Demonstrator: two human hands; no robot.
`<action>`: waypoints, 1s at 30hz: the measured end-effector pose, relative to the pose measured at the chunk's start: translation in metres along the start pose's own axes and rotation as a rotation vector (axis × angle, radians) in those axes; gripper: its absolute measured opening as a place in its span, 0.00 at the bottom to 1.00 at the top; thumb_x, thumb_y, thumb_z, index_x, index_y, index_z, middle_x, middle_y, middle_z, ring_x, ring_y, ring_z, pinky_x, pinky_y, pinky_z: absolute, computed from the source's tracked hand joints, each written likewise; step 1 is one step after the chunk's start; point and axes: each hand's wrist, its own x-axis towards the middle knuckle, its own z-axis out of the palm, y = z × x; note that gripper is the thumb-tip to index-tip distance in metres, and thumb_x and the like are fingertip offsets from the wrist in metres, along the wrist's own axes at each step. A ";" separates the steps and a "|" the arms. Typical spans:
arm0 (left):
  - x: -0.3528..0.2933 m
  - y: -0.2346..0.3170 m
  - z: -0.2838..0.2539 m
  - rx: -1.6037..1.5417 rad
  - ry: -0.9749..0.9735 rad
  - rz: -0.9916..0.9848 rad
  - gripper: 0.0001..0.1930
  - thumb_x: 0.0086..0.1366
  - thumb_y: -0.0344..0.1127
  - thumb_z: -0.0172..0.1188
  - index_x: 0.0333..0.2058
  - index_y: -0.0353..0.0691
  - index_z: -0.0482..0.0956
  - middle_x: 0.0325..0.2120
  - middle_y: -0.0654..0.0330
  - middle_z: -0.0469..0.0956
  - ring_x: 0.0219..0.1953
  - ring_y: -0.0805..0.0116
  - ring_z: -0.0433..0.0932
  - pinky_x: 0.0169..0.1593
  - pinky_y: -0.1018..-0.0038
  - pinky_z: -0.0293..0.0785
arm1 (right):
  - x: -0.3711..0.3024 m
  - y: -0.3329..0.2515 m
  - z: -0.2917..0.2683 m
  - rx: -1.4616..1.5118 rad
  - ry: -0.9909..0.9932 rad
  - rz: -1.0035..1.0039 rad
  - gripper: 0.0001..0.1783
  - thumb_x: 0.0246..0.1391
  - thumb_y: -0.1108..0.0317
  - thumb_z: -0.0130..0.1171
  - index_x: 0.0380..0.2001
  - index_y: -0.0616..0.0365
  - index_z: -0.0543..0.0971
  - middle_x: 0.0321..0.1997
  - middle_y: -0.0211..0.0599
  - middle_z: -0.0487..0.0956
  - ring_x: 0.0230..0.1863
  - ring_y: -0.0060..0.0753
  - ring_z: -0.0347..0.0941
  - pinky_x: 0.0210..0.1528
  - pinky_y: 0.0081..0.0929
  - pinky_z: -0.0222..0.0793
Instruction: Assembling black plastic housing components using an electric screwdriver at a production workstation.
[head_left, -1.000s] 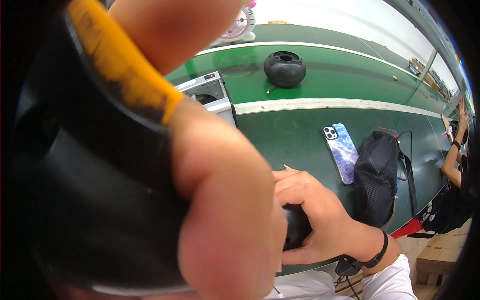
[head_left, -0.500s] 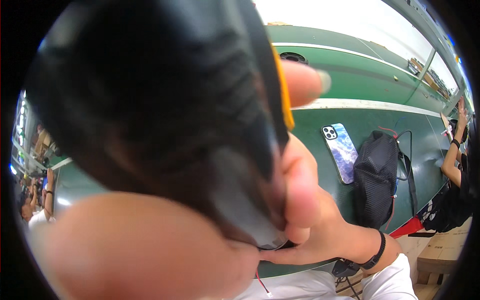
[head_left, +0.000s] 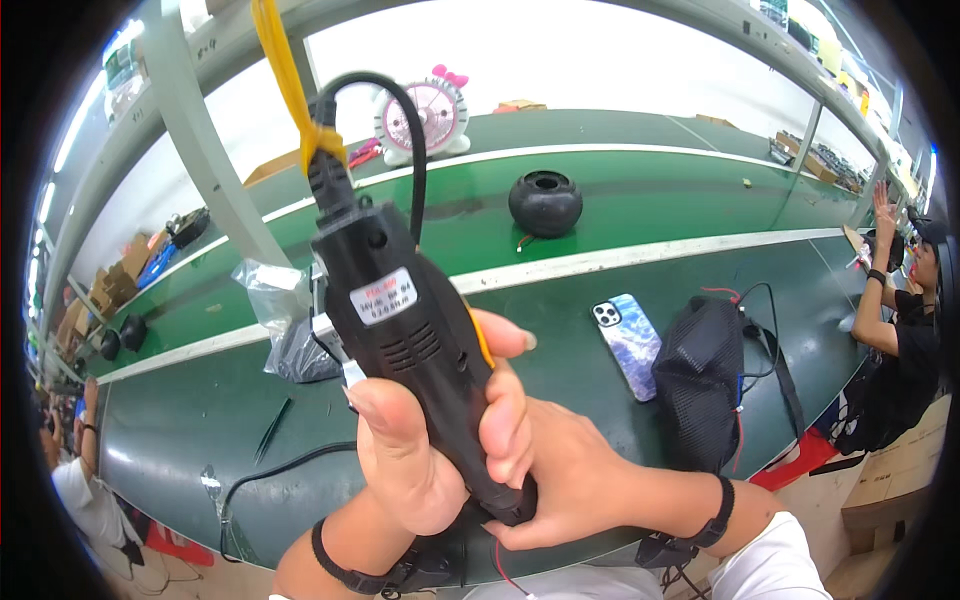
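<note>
A black electric screwdriver [head_left: 400, 330], with a pale label and vent slots, hangs from a yellow band [head_left: 285, 75]. My left hand [head_left: 420, 440] is closed around its lower body, thumb on the left and fingers wrapping the right side. At its lower end, my right hand [head_left: 585, 470] is curled with the thumb near the tip. Whatever the right hand holds is hidden beneath the hand and the tool. A thin red wire [head_left: 508, 570] with a small white plug dangles below. The tool's black cable [head_left: 415, 150] loops at its top.
On the green bench are a phone [head_left: 628, 345], a black mesh pouch [head_left: 700, 370] with wires, a plastic bag [head_left: 285, 320] and tweezers [head_left: 272, 430]. A round black shell [head_left: 545, 203] and a pink-and-white fan [head_left: 425, 115] stand farther back. A co-worker [head_left: 905, 300] is at right.
The screwdriver, large and blurred close to the camera before, now appears smaller and sharp, with my left hand still around it. The view has shifted, showing more bench. The right hand stays at its lower end.
</note>
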 end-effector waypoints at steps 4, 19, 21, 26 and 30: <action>-0.011 0.004 0.011 0.062 0.066 0.061 0.53 0.57 0.78 0.56 0.56 0.26 0.66 0.25 0.59 0.74 0.22 0.73 0.73 0.28 0.73 0.73 | 0.000 -0.014 -0.003 0.011 0.010 -0.023 0.30 0.33 0.62 0.72 0.41 0.55 0.71 0.42 0.39 0.71 0.47 0.52 0.71 0.53 0.47 0.69; -0.048 -0.009 0.035 0.273 0.172 0.328 0.48 0.63 0.72 0.56 0.58 0.25 0.65 0.27 0.57 0.74 0.26 0.70 0.76 0.32 0.70 0.77 | -0.022 -0.030 0.007 -0.220 -0.037 -0.109 0.39 0.32 0.55 0.77 0.48 0.58 0.72 0.53 0.50 0.73 0.57 0.58 0.70 0.60 0.52 0.66; -0.049 -0.010 0.035 0.235 0.200 0.350 0.47 0.63 0.71 0.57 0.59 0.26 0.65 0.26 0.57 0.74 0.24 0.69 0.76 0.31 0.70 0.77 | -0.035 -0.032 0.014 -0.231 0.104 -0.188 0.41 0.30 0.56 0.76 0.52 0.57 0.74 0.57 0.52 0.73 0.59 0.60 0.70 0.59 0.54 0.66; -0.051 0.027 0.040 0.288 0.292 0.598 0.43 0.64 0.68 0.60 0.57 0.29 0.68 0.22 0.62 0.72 0.17 0.72 0.74 0.21 0.76 0.73 | -0.046 -0.042 0.020 -0.242 0.095 -0.348 0.27 0.35 0.60 0.75 0.43 0.49 0.80 0.53 0.39 0.75 0.64 0.53 0.69 0.67 0.64 0.59; -0.041 0.044 0.022 0.348 0.347 0.572 0.33 0.69 0.54 0.63 0.60 0.33 0.67 0.27 0.61 0.76 0.23 0.76 0.73 0.25 0.78 0.73 | -0.042 -0.040 0.015 -0.297 0.071 -0.371 0.26 0.39 0.56 0.74 0.43 0.48 0.80 0.53 0.38 0.75 0.66 0.53 0.67 0.67 0.66 0.57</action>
